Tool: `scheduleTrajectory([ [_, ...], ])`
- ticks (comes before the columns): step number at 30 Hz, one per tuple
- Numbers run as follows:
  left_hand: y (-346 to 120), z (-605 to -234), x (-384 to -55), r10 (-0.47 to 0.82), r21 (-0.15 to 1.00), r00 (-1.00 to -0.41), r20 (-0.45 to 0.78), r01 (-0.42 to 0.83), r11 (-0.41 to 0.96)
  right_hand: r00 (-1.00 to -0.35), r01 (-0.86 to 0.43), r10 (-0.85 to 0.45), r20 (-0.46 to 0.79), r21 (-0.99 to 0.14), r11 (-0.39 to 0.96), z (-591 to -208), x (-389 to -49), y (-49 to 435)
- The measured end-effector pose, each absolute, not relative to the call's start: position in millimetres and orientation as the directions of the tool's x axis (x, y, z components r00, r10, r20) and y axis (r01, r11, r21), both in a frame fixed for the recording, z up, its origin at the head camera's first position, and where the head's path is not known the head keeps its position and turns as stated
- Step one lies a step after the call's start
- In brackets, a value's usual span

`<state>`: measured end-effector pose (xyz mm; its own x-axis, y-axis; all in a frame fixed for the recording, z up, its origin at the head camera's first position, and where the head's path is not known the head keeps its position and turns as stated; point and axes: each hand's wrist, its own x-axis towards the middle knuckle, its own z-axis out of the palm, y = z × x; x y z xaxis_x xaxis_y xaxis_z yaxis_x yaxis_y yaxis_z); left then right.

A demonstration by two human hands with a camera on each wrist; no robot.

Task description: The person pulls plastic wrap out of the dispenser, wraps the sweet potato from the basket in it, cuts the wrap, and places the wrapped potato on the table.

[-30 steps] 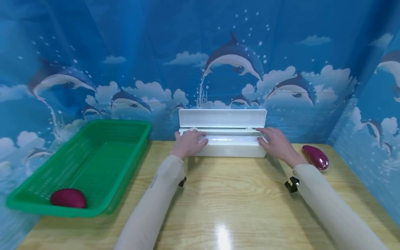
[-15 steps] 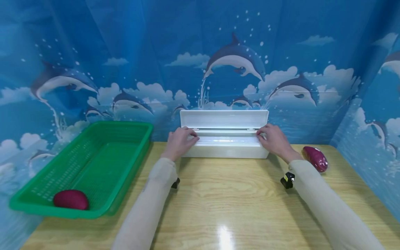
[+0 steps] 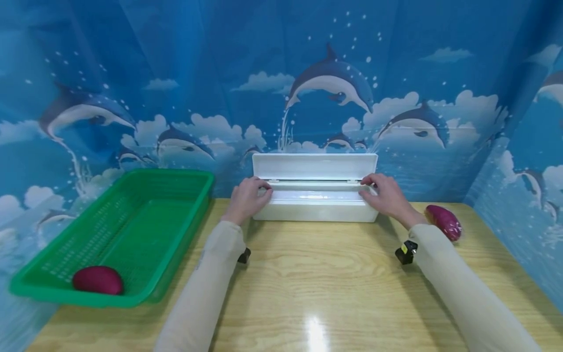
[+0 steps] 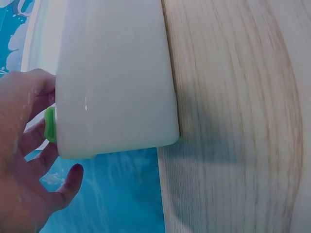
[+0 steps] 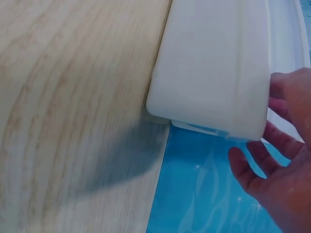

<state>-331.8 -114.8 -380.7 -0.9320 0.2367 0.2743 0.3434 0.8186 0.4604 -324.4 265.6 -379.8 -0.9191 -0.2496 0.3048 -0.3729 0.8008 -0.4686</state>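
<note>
A long white cling film box (image 3: 314, 212) stands at the table's far edge with its lid (image 3: 314, 167) raised. Inside it lies a shiny roll of cling film (image 3: 314, 195). My left hand (image 3: 247, 198) is at the box's left end, thumb and forefinger pinched at the film's edge; a green tab (image 4: 50, 124) shows by its fingers in the left wrist view. At the right end, my right hand (image 3: 389, 197) pinches in the same way, its other fingers (image 5: 260, 158) spread beside the box's end. The thin film between the fingertips is hard to see.
A green plastic basket (image 3: 145, 234) on the left holds a purple sweet-potato-shaped item (image 3: 97, 280). A similar glossy purple item (image 3: 444, 222), apparently film-wrapped, lies at the right. A dolphin-print curtain (image 3: 220, 73) hangs behind the wooden table (image 3: 308, 274).
My left hand has moved left, from over the box's front to its left end, and its thumb and forefinger have come together. My right hand has stayed at the right end, fingers closing slightly.
</note>
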Motion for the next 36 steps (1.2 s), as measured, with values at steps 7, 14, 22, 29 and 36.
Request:
scheduleTrajectory([
  [7, -114, -381, -333, 0.239, 0.480, -0.928, 0.285, 0.354, 0.803, -0.928, -0.354, -0.246, 0.278, -0.460, 0.815, -380, -327, 264],
  [14, -119, -382, -332, 0.250, 0.494, -0.937, 0.246, 0.343, 0.799, -0.927, -0.341, -0.202, 0.315, -0.492, 0.801, -383, -326, 262],
  [22, -123, -383, -336, 0.145, 0.545, -0.953, 0.266, 0.273, 0.793, -0.921, -0.339, -0.152, 0.358, -0.547, 0.765, -390, -326, 266],
  [29, -121, -384, -335, 0.107, 0.629, -0.957, 0.269, 0.259, 0.733, -0.912, -0.348, -0.115, 0.393, -0.596, 0.724, -392, -326, 264],
  [36, -118, -381, -335, 0.071, 0.683, -0.949, 0.307, 0.271, 0.678, -0.941, -0.265, -0.034, 0.336, -0.672, 0.692, -386, -321, 261],
])
